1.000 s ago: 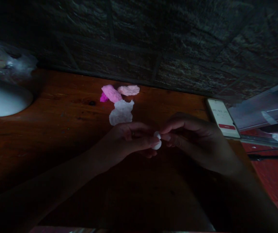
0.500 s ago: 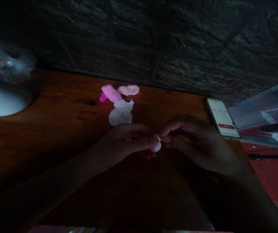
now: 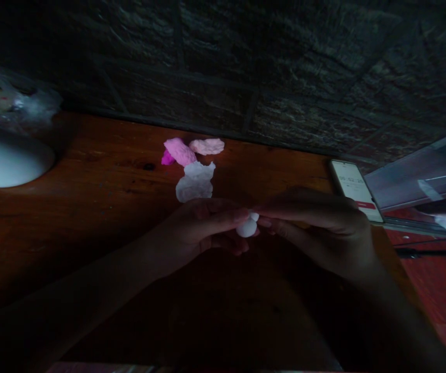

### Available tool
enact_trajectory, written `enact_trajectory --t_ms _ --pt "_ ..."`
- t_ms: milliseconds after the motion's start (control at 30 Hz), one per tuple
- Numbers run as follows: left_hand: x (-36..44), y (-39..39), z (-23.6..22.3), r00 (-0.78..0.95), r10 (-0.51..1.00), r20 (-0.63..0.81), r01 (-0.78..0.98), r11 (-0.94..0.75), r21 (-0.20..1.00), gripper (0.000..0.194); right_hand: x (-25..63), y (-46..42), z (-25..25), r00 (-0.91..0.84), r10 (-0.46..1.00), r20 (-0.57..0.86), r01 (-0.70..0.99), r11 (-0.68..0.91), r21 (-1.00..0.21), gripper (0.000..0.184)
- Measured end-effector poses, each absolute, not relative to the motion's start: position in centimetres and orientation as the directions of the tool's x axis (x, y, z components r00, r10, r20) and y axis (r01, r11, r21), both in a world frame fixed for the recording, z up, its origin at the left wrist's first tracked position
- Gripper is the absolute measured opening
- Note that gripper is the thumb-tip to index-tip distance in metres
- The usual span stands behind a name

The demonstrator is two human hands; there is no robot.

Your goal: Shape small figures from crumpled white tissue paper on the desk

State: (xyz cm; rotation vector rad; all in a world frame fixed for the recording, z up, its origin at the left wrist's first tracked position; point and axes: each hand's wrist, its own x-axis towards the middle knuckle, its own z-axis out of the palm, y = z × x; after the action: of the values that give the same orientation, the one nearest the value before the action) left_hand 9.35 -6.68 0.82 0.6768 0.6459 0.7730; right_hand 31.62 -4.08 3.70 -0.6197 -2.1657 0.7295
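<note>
A small white piece of modelling clay [image 3: 247, 228] is held between my hands: a round ball with a smaller lump on its upper right. The thumb and fingers of my left hand [image 3: 201, 225] grip the ball from the left. My right hand [image 3: 320, 225] is closed at the smaller lump, its thumb and fingertips pinching there. Just beyond my left hand lies a flat, ragged white sheet of clay [image 3: 195, 182]. Behind it are a pink clay lump [image 3: 180, 151], a pale peach one [image 3: 208, 146] and a magenta bit [image 3: 167, 158].
On the wooden table [image 3: 102, 207], a phone [image 3: 357, 191] showing a timer lies at the right edge. A white rounded object [image 3: 9, 158] and a clear plastic bag [image 3: 16, 101] are at the left. A dark stone wall [image 3: 215, 67] borders the back.
My right fingers have straightened and moved over the small lump. The ball has shifted slightly left and turned, showing more of its face. The clay on the table has stayed put.
</note>
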Motion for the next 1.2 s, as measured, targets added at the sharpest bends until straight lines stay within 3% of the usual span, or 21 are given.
enact_trajectory --t_ms 200,867,1200 --pt "9.44 -6.68 1.04 0.508 0.822 -0.258 -0.402 0.491 0.773 0.019 31.76 -4.12 3.69 -0.617 0.600 0.508 0.220 0.752 -0.621 0.040" --pt "9.47 -6.72 1.36 0.458 0.845 -0.278 -0.366 0.464 0.807 0.022 31.70 -4.12 3.38 -0.599 0.560 0.572 0.223 0.803 -0.553 0.031" --pt "9.48 -6.71 0.80 0.418 0.877 -0.239 -0.366 0.403 0.838 0.022 31.96 -4.27 2.96 -0.492 0.692 0.528 0.364 0.714 -0.597 0.026"
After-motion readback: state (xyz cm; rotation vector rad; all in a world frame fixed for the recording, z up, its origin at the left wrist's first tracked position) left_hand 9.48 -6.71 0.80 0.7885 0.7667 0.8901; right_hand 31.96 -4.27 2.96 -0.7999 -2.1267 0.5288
